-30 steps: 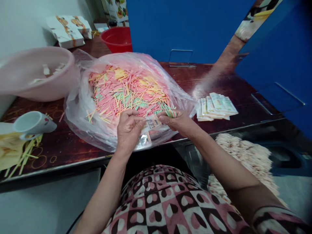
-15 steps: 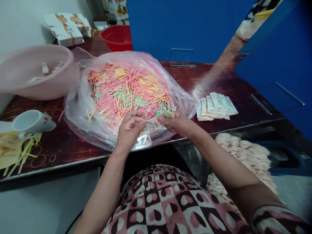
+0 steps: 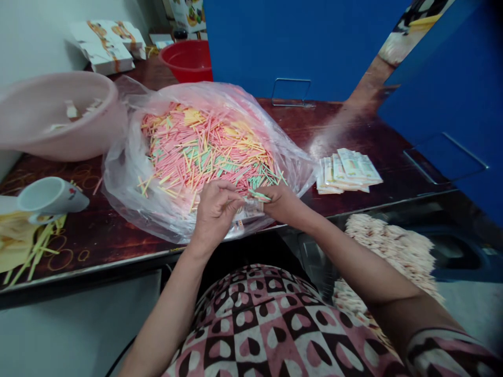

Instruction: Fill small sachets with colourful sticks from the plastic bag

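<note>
Above the plastic bag (image 3: 129, 183), our right hand (image 3: 282, 203) pinches coloured sticks (image 3: 259, 195); our curled left hand (image 3: 214, 215) hides a printed packet's end (image 3: 251, 208).

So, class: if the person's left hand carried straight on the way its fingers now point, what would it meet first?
Probably the small printed clear plastic packet just beyond the left hand, below the thin green-and-pink sticks pinched in the right hand. Depth is unclear; it may already touch.
</note>
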